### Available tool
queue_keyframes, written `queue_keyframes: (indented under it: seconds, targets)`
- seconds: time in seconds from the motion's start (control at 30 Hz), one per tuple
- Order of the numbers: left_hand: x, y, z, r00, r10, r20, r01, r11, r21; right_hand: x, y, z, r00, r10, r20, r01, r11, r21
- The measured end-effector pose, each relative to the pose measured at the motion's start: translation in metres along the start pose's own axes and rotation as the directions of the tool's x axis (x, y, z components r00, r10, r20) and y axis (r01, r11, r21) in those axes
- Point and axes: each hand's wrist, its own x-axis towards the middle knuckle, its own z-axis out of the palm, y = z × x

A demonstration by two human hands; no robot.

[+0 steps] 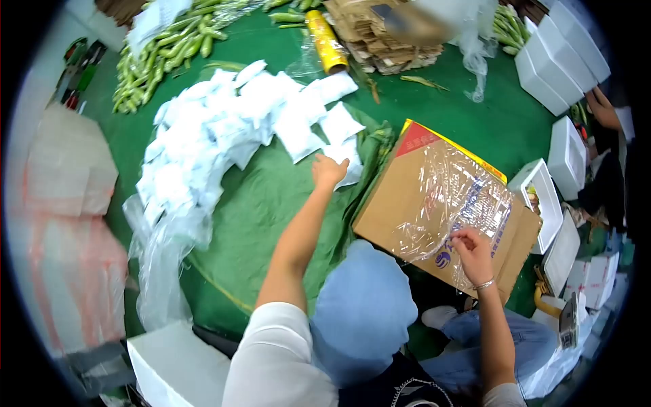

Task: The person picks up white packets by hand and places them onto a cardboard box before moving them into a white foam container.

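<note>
My left hand [329,171] reaches forward with fingers apart, at the near edge of a white packet [351,169], which looks like an ice pack. More white packets [203,129] lie heaped to the left on a green sheet [261,210]. My right hand [473,252] is over a cardboard box [390,203], its fingers pinched at the clear plastic film [441,183] spread across the top. Whether my left fingers press on the packet is hard to make out.
Green pods [169,51], a yellow roll [324,41] and stacked brown paper [380,41] lie at the back. White foam boxes [553,61] stand at the right, with another person's hand [602,108] on one. A white box [180,363] is at the lower left.
</note>
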Motion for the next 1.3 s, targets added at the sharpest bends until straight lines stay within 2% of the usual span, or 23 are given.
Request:
queue_keyframes:
  seconds: [0.07,0.13,0.2,0.3,0.33,0.37,0.4,0.47,0.53,0.63,0.7,0.77,0.8,0.83,0.9,0.97,1.0,1.03,1.07,1.1,1.17,1.23,1.3]
  targets:
    - [0.006,0.027,0.029,0.995,-0.078,0.061,0.081,0.996,-0.041,-0.006,0.012,0.005,0.995,0.099,0.009,-0.099,0.990,0.096]
    - [-0.005,0.042,0.053,0.965,-0.224,-0.133,0.245,0.955,0.170,-0.013,0.024,0.016,0.991,0.133,-0.020,-0.128,0.976,0.176]
    - [-0.001,0.029,0.066,0.958,-0.159,-0.240,0.206,0.961,0.185,-0.019,0.030,0.031,0.989,0.147,0.002,-0.145,0.974,0.172]
    - [0.010,0.004,0.037,0.994,-0.110,-0.003,0.109,0.981,0.161,-0.025,0.003,0.040,0.999,0.039,0.004,-0.040,0.999,0.036]
    - [0.027,-0.021,0.023,0.972,-0.040,0.230,0.030,0.998,0.048,-0.029,-0.009,0.036,0.998,0.061,0.012,-0.061,0.998,0.029]
    - [0.023,-0.040,0.007,0.940,-0.094,0.329,0.154,0.974,-0.163,-0.031,-0.011,0.035,0.997,0.078,-0.012,-0.077,0.996,0.046]
    - [0.005,-0.051,-0.023,0.862,0.077,0.502,0.187,0.870,-0.455,-0.036,-0.013,0.034,0.999,0.038,-0.016,-0.035,0.992,0.118]
    - [-0.072,-0.016,-0.099,0.865,0.110,0.490,0.162,0.862,-0.481,-0.037,-0.017,0.035,0.999,0.006,0.040,-0.016,0.971,0.238]
    - [-0.111,0.006,-0.145,0.824,0.404,0.398,-0.107,0.800,-0.590,-0.033,-0.026,0.050,0.993,-0.050,0.108,0.008,0.931,0.366]
    - [-0.187,0.090,-0.198,0.583,0.695,0.421,-0.439,0.705,-0.557,-0.019,-0.054,0.078,0.974,-0.190,0.123,0.084,0.807,0.584]
    - [-0.230,0.136,-0.192,0.322,0.791,0.521,-0.569,0.601,-0.561,-0.020,-0.091,0.063,0.967,-0.246,0.065,0.148,0.752,0.642]
    - [-0.261,0.163,-0.169,-0.006,0.884,0.467,-0.833,0.254,-0.491,-0.029,-0.115,0.043,0.972,-0.191,-0.141,0.220,0.505,0.835]
    - [-0.258,0.166,-0.149,-0.031,0.926,0.376,-0.896,0.142,-0.422,-0.032,-0.106,0.031,0.969,-0.183,-0.164,0.231,0.449,0.863]
    - [-0.261,0.163,-0.135,-0.032,0.928,0.372,-0.898,0.137,-0.418,-0.032,-0.089,0.016,0.966,-0.178,-0.187,0.244,0.396,0.885]
    - [-0.265,0.150,-0.110,0.486,0.836,0.255,-0.813,0.539,-0.220,-0.022,-0.046,-0.012,0.957,-0.134,-0.258,0.288,0.555,0.780]
    - [-0.261,0.096,-0.072,0.783,0.549,0.294,-0.586,0.809,0.048,-0.015,-0.014,-0.034,0.849,-0.232,-0.475,0.339,0.928,0.153]
    - [-0.265,0.063,-0.052,0.822,0.418,0.387,-0.433,0.900,-0.052,-0.019,-0.017,-0.041,0.790,-0.311,-0.528,0.368,0.930,0.002]
    - [-0.242,-0.003,0.008,0.597,0.799,0.076,-0.666,0.546,-0.509,-0.017,-0.012,-0.044,0.787,-0.316,-0.530,0.376,0.926,0.005]
    - [-0.250,-0.025,0.023,0.783,0.548,0.296,-0.419,0.815,-0.401,-0.011,-0.001,-0.042,0.820,-0.334,-0.465,0.267,0.941,-0.206]
    - [-0.259,-0.034,0.032,0.862,0.209,0.462,-0.117,0.968,-0.221,-0.005,0.010,-0.038,0.856,-0.329,-0.399,0.152,0.897,-0.414]
    - [-0.287,-0.012,0.034,0.840,0.277,0.467,-0.028,0.881,-0.471,0.002,0.030,-0.024,0.883,-0.322,-0.340,0.144,0.878,-0.457]
    - [-0.288,0.001,0.028,0.862,0.254,0.439,0.014,0.853,-0.521,0.007,0.038,-0.024,0.925,-0.360,-0.126,0.200,0.739,-0.643]
    - [-0.274,0.003,0.019,0.888,0.279,0.366,0.022,0.768,-0.640,0.002,0.046,-0.024,0.931,-0.356,-0.084,0.210,0.709,-0.673]
